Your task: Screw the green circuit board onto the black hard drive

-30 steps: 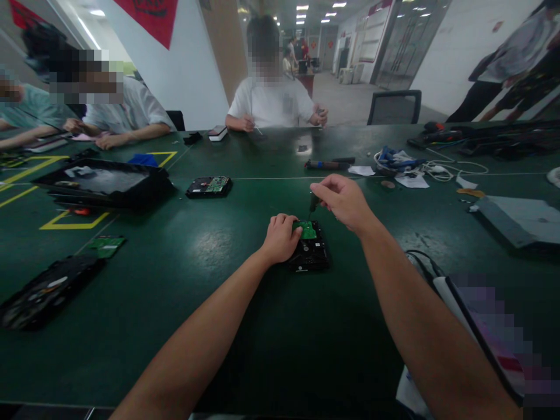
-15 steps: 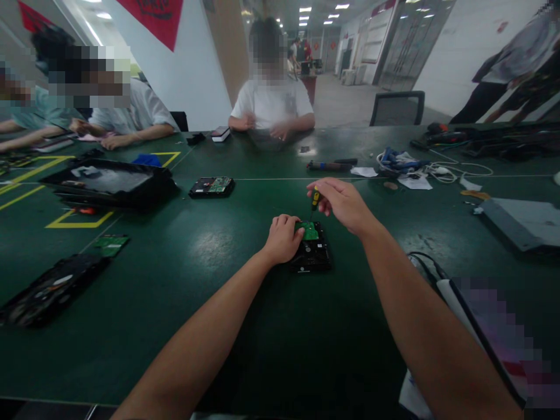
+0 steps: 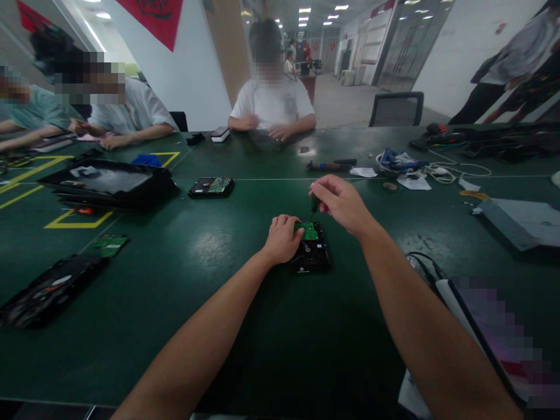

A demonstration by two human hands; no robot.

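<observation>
A black hard drive (image 3: pixel 315 256) with a green circuit board (image 3: pixel 310 231) at its far end lies on the green table in front of me. My left hand (image 3: pixel 283 240) grips its left side, thumb over the near edge of the board. Above the board, my right hand (image 3: pixel 336 201) pinches the handle of a small screwdriver (image 3: pixel 314 204), held upright. The screwdriver's thin shaft points down at the far part of the board; whether its tip sits in a screw is too small to tell.
Another hard drive (image 3: pixel 211 186) lies farther left, beyond it a black tray (image 3: pixel 109 181). A dark drive part (image 3: pixel 52 289) and a loose green board (image 3: pixel 111 245) are at left. A grey metal box (image 3: pixel 520 221) and cables (image 3: pixel 441 170) lie right. A person (image 3: pixel 271 105) sits opposite.
My right fingers have shifted on the screwdriver handle, and its yellow markings no longer show. My left hand and the hard drive have stayed in place.
</observation>
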